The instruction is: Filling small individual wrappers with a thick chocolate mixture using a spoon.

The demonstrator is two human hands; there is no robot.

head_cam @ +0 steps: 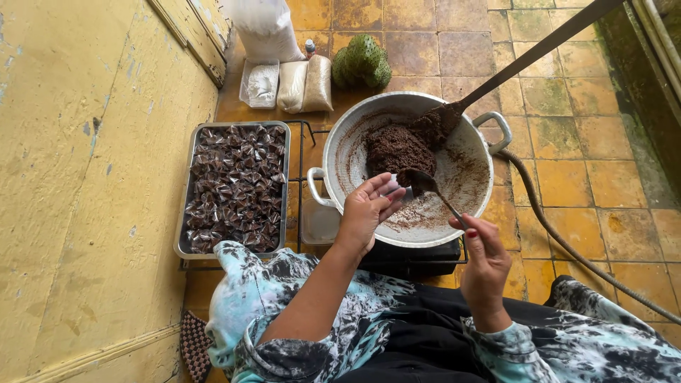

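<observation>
Head view: right hand fingers pinch a spoon, its long axis running up-left, bowl loaded with brown paste. Left hand, fingers curled round a small clear wrapper, sits just left of the bowl, over the wok. Tray of wrapped pieces left.

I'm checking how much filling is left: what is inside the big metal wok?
Inside the wok sits a mound of dark brown paste, brown smears on its walls, and a long-handled spatula. The left hand and spoon cover part of the near side.
</observation>
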